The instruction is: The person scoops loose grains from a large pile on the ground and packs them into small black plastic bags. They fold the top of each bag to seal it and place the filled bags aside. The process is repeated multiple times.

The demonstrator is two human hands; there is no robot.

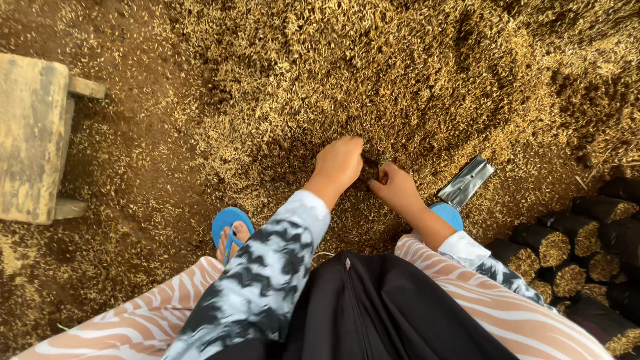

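Observation:
My left hand (340, 163) and my right hand (397, 188) meet low in a big heap of golden rice husks (373, 73) mixed with brown soil. Between them sits a small dark bag (370, 168), mostly hidden by my fingers; both hands pinch its mouth. Black-and-white patterned sleeves cover my arms. My knees in striped pink-and-white trousers frame the bottom of the view, with a black pouch (373, 307) on my lap.
A flat stack of shiny black plastic bags (467, 181) lies just right of my right hand. Several filled black bags (573, 247) lie stacked at the right. A worn wooden stool (30, 137) stands at the left. Blue sandals (230, 227) are on my feet.

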